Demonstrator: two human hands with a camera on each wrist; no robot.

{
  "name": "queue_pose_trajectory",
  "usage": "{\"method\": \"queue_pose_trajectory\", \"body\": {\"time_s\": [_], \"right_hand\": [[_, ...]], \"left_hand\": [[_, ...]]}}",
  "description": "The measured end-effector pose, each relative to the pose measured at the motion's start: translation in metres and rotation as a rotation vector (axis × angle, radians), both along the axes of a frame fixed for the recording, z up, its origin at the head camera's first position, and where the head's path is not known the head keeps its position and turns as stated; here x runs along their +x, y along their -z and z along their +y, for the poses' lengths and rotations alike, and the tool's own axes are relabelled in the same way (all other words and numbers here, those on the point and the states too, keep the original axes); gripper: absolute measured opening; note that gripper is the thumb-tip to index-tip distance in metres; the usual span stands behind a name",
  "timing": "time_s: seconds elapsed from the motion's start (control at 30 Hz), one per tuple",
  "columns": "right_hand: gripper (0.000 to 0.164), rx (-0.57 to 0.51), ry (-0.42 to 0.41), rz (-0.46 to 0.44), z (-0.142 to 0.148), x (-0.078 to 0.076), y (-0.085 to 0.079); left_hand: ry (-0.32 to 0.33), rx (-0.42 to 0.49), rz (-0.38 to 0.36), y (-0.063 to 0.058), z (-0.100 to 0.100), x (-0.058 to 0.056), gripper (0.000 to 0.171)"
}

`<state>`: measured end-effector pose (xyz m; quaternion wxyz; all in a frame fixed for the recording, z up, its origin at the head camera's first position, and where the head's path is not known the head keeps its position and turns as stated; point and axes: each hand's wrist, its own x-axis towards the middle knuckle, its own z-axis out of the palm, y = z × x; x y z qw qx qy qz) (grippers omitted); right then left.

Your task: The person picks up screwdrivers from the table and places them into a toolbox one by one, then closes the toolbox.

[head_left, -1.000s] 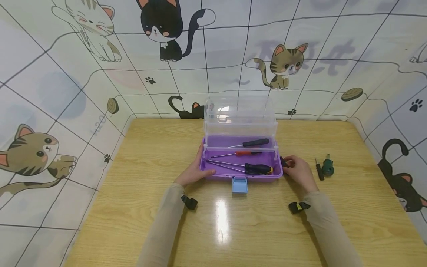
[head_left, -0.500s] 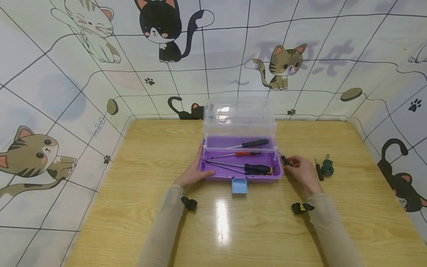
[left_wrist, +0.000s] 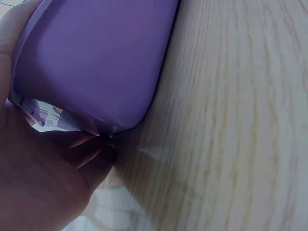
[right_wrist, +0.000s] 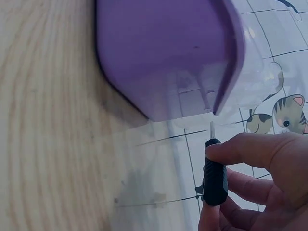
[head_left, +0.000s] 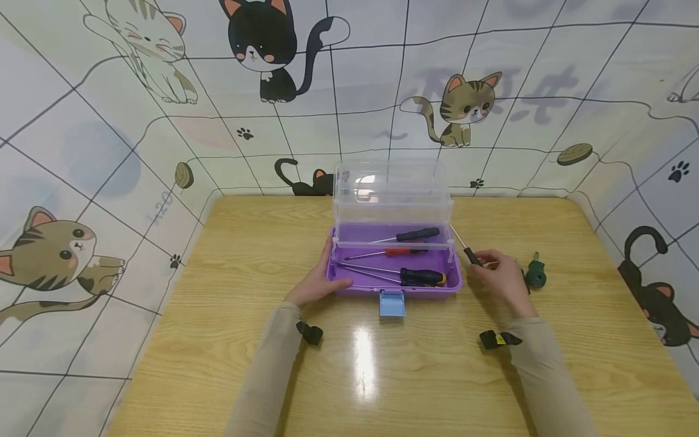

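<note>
A left hand [head_left: 319, 283] grips a smooth purple box [head_left: 428, 294] with a clear lid [head_left: 404, 188] on a wood-grained bench [head_left: 235, 261]. Beside it, a right hand [head_left: 502, 279] pinches a ribbed, black-handled screwdriver [head_left: 472, 257] in a narrow grip.

The box [left_wrist: 106, 53] looks smooth plastic, the screwdriver shaft [right_wrist: 212, 131] metal, the table [head_left: 426, 364] glossy wood.

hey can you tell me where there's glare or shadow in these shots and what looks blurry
Head view: a bright glare streak on the table before the purple toolbox, smaller highlights on its clear lid; left wrist view: the left hand in shade, fine detail soft; right wrist view: the toolbox looks softer than the screwdriver.
</note>
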<state>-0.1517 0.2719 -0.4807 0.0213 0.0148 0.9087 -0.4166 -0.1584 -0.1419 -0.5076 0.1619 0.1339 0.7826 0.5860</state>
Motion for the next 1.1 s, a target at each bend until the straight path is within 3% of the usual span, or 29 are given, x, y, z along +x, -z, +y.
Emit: {"method": "queue_pose_trajectory", "body": {"time_s": [0.33,0.53,0.77,1.0,1.1], "right_hand": [[0.036,0.005,0.012,0.03,-0.001,0.003,-0.012],[0.037,0.006,0.028,0.025,-0.002,0.004,-0.017],[0.037,-0.016,0.025,0.049,-0.004,0.007,-0.026],[0.038,-0.044,0.031,0.051,-0.009,0.009,-0.034],[0.039,-0.057,0.033,0.043,-0.01,0.009,-0.036]], "left_hand": [[0.001,-0.004,0.024,0.002,-0.001,0.0,0.116],[0.019,-0.006,0.0,-0.001,-0.001,-0.001,0.116],[0.039,0.005,-0.022,-0.031,0.001,0.01,0.114],[-0.008,0.005,0.013,0.002,-0.001,0.0,0.116],[-0.001,0.015,0.011,0.002,-0.001,-0.001,0.116]]}}
